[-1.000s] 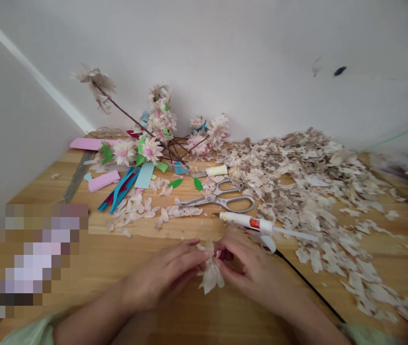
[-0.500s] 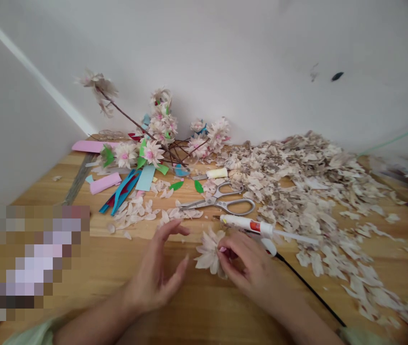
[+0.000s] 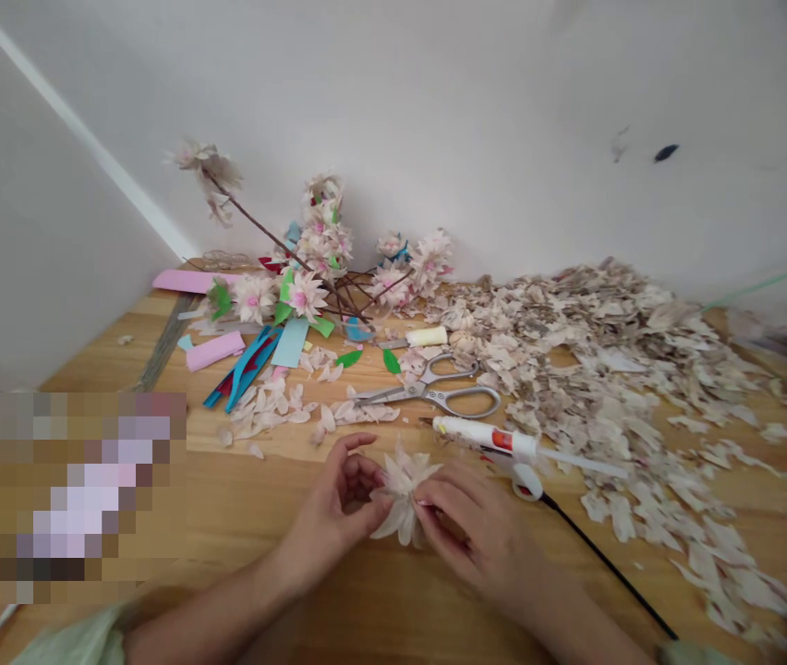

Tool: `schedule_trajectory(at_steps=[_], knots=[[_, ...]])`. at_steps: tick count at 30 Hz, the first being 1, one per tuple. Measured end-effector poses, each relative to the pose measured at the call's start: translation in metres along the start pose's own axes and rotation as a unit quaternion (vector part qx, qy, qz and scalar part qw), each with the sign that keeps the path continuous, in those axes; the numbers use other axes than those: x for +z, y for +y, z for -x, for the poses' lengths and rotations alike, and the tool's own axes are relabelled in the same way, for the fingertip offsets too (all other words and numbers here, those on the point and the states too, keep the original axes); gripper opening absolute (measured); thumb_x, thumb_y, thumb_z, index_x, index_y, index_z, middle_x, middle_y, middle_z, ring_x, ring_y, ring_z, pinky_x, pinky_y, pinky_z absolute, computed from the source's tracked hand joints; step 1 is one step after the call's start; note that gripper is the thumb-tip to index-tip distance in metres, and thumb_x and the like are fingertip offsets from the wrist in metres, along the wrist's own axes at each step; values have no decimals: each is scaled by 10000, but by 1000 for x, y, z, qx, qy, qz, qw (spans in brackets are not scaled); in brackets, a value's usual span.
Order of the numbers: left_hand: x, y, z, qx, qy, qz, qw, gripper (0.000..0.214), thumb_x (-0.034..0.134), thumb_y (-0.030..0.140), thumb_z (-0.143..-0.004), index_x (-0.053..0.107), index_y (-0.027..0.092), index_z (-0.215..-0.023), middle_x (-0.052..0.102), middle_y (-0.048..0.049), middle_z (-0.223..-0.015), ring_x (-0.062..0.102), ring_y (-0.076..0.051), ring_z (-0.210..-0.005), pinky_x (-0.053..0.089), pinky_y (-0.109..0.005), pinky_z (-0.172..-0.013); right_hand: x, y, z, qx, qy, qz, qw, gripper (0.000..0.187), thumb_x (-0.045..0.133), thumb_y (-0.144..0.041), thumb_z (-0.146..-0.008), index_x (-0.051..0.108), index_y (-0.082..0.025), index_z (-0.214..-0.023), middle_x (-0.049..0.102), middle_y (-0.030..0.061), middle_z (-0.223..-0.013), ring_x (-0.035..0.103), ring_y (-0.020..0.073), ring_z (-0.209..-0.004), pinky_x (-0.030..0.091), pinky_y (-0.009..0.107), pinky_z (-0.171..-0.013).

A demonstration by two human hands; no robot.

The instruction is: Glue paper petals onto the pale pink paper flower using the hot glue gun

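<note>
A small cream paper flower (image 3: 402,488) sits between both of my hands, just above the wooden table (image 3: 241,517). My left hand (image 3: 335,513) curls its fingers against the flower's left side. My right hand (image 3: 471,531) pinches the flower from the right with thumb and fingertips. A white glue gun (image 3: 490,436) lies just beyond my right hand, its black cord (image 3: 601,563) trailing to the lower right.
Scissors (image 3: 439,392) lie behind the glue gun. A large heap of cream petals (image 3: 594,369) covers the right side. Branches with finished flowers (image 3: 310,268), coloured paper strips (image 3: 248,365) and loose petals lie at the back left against the wall. A blurred patch hides the left area.
My left hand, which had let go and opened half a second ago, has come back and closed on the flower. The flower has turned face-up between both hands.
</note>
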State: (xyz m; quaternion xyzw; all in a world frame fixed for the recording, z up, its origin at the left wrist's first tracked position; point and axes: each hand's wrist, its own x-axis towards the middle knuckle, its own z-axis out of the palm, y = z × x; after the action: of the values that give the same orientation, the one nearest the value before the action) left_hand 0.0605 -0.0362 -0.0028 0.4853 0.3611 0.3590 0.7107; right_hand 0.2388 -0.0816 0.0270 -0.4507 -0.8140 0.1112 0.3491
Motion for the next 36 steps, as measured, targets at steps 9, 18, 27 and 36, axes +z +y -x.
schedule_trajectory(at_steps=[9, 18, 27, 36], knots=[[0, -1, -1, -33, -16, 56, 998, 614, 770, 349, -657, 392, 229, -1126, 524, 49, -737, 476, -87, -619, 351, -228, -579, 2, -1, 0, -27, -4, -7, 1000, 137, 462, -100, -892, 564, -174, -837, 605, 41, -747, 530, 159, -684, 451, 273, -613], [-2, -5, -2, -46, -20, 109, 993, 599, 799, 302, -632, 442, 229, -1106, 526, 66, -691, 485, -75, -583, 350, -209, -557, 1, -1, 0, -36, -9, -8, 999, 150, 452, -110, -894, 571, -187, -843, 612, 39, -749, 525, 160, -679, 459, 276, -601], [-3, -2, -2, -49, -18, 91, 994, 608, 803, 330, -619, 452, 220, -1102, 532, 53, -716, 485, -90, -615, 356, -224, -577, 3, -1, -1, -46, -10, -8, 999, 140, 467, -91, -880, 569, -176, -834, 607, 44, -740, 521, 163, -680, 463, 276, -602], [-3, 0, -2, -77, -11, 112, 991, 596, 808, 313, -600, 483, 212, -1090, 543, 48, -704, 499, -96, -613, 352, -230, -592, 3, 0, -1, -68, -7, 6, 998, 150, 448, -110, -896, 571, -180, -848, 609, 43, -741, 519, 166, -681, 473, 284, -607]])
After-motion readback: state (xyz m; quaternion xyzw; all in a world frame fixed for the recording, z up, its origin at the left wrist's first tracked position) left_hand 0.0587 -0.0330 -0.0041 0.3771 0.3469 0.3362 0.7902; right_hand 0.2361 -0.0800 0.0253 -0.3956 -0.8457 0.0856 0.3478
